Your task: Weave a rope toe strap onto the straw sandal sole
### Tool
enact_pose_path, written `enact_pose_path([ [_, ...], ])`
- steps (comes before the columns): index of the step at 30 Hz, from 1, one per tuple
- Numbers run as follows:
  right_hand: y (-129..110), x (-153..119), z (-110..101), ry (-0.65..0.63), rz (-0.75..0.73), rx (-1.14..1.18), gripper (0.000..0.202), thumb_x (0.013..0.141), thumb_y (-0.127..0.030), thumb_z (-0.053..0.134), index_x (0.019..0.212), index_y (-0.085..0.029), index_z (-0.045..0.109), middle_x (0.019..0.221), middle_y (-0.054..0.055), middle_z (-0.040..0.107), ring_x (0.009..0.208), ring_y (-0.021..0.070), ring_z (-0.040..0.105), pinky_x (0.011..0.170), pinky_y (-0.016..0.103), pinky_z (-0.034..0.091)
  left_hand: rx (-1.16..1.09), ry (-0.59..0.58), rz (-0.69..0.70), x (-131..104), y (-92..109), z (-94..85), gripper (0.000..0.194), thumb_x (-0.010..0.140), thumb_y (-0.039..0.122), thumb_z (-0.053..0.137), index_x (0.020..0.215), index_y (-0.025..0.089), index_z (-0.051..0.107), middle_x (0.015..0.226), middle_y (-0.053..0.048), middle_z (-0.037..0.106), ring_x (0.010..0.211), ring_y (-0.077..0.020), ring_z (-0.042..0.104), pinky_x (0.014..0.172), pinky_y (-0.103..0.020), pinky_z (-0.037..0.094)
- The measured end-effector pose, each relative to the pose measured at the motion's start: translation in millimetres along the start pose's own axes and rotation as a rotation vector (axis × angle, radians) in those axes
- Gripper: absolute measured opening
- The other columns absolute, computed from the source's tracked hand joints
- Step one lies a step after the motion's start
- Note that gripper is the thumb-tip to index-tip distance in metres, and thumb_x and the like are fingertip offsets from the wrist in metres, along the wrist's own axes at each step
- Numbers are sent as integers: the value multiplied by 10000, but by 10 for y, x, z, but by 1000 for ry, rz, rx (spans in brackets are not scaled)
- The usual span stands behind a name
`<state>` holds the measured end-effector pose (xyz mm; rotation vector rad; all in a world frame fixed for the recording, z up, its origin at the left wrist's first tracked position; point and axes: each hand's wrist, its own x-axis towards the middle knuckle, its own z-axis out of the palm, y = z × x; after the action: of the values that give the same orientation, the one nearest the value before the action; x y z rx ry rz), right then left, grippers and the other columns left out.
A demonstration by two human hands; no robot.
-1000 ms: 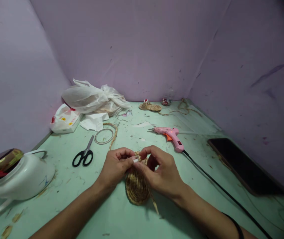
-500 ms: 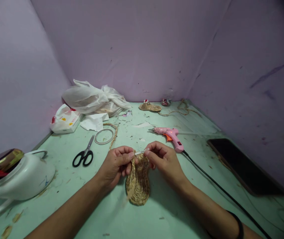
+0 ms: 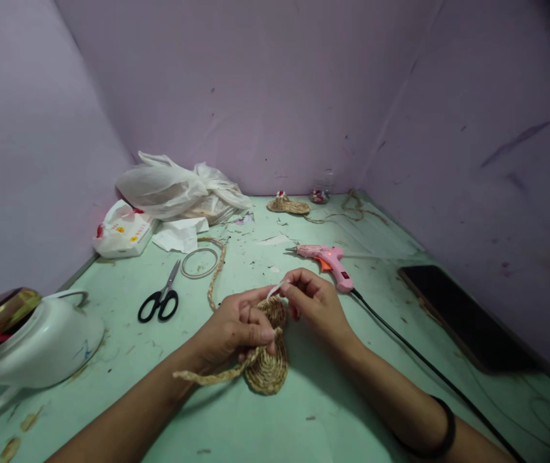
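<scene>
A: Where is the piece being worked on?
B: The sole-shaped piece of coiled brown straw [image 3: 267, 376] is at the near middle of the pale green table [image 3: 352, 424], between the two hands, its wider rounded end towards the person. Whether it rests fully on the surface, I can't tell.

A: What does the left hand [image 3: 236, 325] have?
B: Its thumb and fingers are pinched closed on a golden braided straw cord [image 3: 211, 378], right over the narrow middle of the sole. The loose end of that cord pokes out to the left, across the wrist.

A: And the right hand [image 3: 313, 299]?
B: A tight fingertip pinch on a thin white strip [image 3: 273, 291]. The strip runs down to the left, towards the far end of the sole; its other end is too small to make out.

A: What is close by?
B: A pink glue gun with an orange trigger [image 3: 335, 260] lies just beyond the right hand, its nozzle pointing left. Over to the left are black-handled scissors [image 3: 160, 302], blades pointing far, and a pale round ring [image 3: 198, 276] beside them.

A: Anything further off?
B: Near the far wall, a straw sandal with a red-and-white ornament [image 3: 294, 207]; at the right, a flat black phone [image 3: 462, 315].
</scene>
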<state>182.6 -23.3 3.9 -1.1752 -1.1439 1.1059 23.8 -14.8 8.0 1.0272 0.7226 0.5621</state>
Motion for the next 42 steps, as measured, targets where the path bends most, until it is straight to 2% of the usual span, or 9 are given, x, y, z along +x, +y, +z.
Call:
enact_pose_path([
  [3,-13,37,-35,107,-5,15,151,669,-302,595,663,-171,520,548,-53,498,392,59,395,389,206,323,43,9,-48,4,-28,27,735,615,217,726,1262,75,410,552,-20,646,311,-32,381,303,-139,223],
  [8,32,122,-145,318,32,-195,183,615,-235,594,781,-165,563,637,-15,564,462,96,459,425,226,363,2,298,55,26,57,-6,478,640,248,710,1040,80,508,569,-25,643,282,7,331,297,-117,185],
  [11,31,146,-199,389,-80,-296,89,642,-215,552,709,-168,587,666,13,591,590,142,531,530,265,414,-36,359,107,31,112,-42,445,640,243,707,1004,87,503,603,-37,654,291,1,362,294,-115,215],
  [14,-33,104,-166,283,-49,-197,158,676,-305,595,744,-165,626,744,45,630,703,171,569,594,290,450,-44,398,154,29,105,-35,406,647,239,703,972,92,509,609,-28,649,314,-19,415,290,-115,240],
  [20,-127,-109,88,-274,355,210,339,567,-356,753,743,-160,539,633,4,630,595,135,608,576,265,472,-86,419,241,13,24,86,397,618,270,731,917,108,526,533,12,611,358,-70,490,333,-159,374],
  [27,-94,-109,114,-232,355,311,304,558,-294,755,703,-162,522,558,-35,591,478,95,555,526,249,455,-37,454,221,-18,45,116,342,563,234,761,823,117,573,575,24,586,402,-56,503,347,-144,356],
  [31,-112,-88,67,-115,210,39,161,637,-268,684,712,-136,629,584,-14,592,499,90,521,519,244,438,24,432,183,-13,67,53,229,574,211,747,697,119,577,485,42,541,401,-43,460,364,-134,313],
  [35,-130,-98,53,-144,64,-94,119,658,-249,654,724,-149,655,614,-2,598,547,116,533,510,250,444,71,418,178,-12,94,33,203,570,240,744,628,117,593,464,37,525,393,-44,433,366,-148,280],
  [42,-107,-73,59,-93,120,-60,125,654,-274,647,670,-152,626,563,-8,578,484,114,518,482,267,449,111,432,170,-19,123,15,163,598,252,720,636,123,626,461,33,521,392,-49,426,382,-160,274],
])
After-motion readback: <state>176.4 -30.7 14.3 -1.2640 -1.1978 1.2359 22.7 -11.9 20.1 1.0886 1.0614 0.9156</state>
